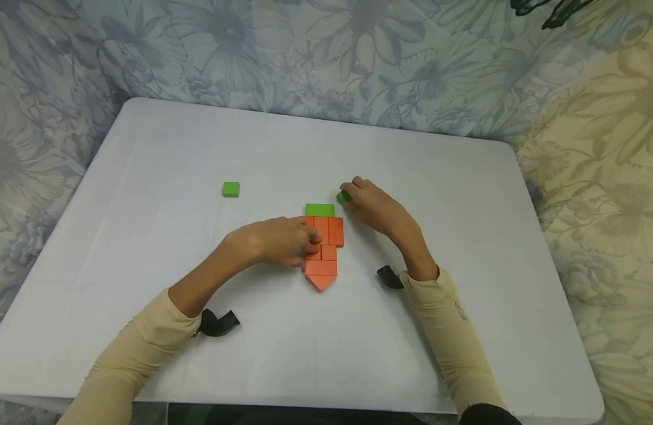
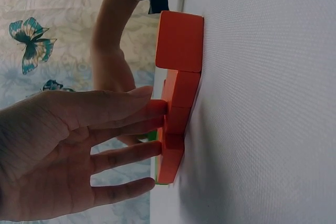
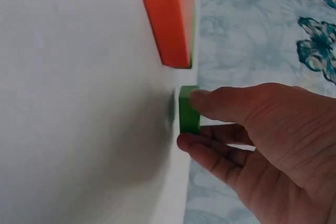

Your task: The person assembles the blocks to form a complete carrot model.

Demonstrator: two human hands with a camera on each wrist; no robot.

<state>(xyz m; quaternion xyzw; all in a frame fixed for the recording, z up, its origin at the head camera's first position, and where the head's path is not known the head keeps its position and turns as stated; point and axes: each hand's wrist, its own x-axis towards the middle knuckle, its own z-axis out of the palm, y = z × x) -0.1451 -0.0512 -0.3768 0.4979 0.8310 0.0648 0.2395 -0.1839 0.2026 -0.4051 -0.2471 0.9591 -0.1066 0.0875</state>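
Observation:
Several orange blocks (image 1: 335, 231) lie flat and fitted together mid-table, with an orange triangular block (image 1: 321, 283) at the near end. Across their far end lies a long green block (image 1: 320, 210). My left hand (image 1: 284, 241) rests its fingertips on the left side and top of the orange blocks, its fingers fairly straight in the left wrist view. To the right of the long green block, my right hand (image 1: 378, 208) pinches a small green block (image 3: 189, 113) between thumb and fingers. In the right wrist view it appears slightly off the tabletop, apart from the orange block.
Another small green block (image 1: 231, 189) lies alone at the back left on the white table (image 1: 464, 330). Black straps (image 1: 219, 323) stick out from both wrists. Floral-patterned fabric (image 1: 326, 59) stands behind the table's far edge.

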